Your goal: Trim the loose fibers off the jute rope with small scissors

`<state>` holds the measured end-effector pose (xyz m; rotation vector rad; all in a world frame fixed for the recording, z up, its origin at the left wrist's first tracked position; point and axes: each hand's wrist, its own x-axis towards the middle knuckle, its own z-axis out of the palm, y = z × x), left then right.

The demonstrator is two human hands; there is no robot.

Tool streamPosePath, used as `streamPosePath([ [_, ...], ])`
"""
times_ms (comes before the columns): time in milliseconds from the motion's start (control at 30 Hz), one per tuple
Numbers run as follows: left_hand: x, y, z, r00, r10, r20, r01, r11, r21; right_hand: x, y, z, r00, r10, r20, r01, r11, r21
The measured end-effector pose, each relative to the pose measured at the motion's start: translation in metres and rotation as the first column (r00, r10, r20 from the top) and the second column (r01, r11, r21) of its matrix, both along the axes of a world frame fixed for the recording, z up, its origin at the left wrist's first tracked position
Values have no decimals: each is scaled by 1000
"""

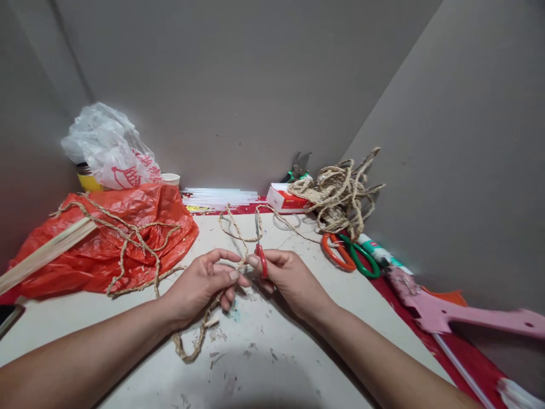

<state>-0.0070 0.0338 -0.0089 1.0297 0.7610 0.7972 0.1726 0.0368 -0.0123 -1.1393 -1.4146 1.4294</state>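
L hand pinching jute twine btwn thumb + fingers; R hand closed round small red scissors, blades up, beside twine; both over table.

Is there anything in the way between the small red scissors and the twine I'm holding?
Nothing visible. The left hand pinches the twine right beside the red-handled scissors held in the right hand, with no object between them. The red plastic bag and the twine bundle lie off to the sides.

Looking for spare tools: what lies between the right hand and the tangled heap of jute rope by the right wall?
In the head view, between the right hand and the jute rope heap lie orange-handled scissors and green-handled scissors on the table.
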Motion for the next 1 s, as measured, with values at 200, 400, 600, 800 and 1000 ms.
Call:
streamPosePath([
  [200,3,-5,-2,995,-82,-51,83,996,21,-5,-6,6,966,45,-255,-91,981,-172],
  [400,4,-6,-2,989,-131,-76,128,991,-37,-6,-6,9,955,-81,-285,28,983,-184],
  [600,5,-5,3,993,-73,-93,71,997,-28,-4,-3,6,917,-259,-305,230,965,-126],
  [800,3,-6,2,988,-129,-80,128,992,-18,-5,-4,5,917,-285,-278,273,959,-80],
  [1000,4,-7,1,996,-84,-16,81,990,-119,-1,1,2,951,-235,-202,231,972,-45],
])
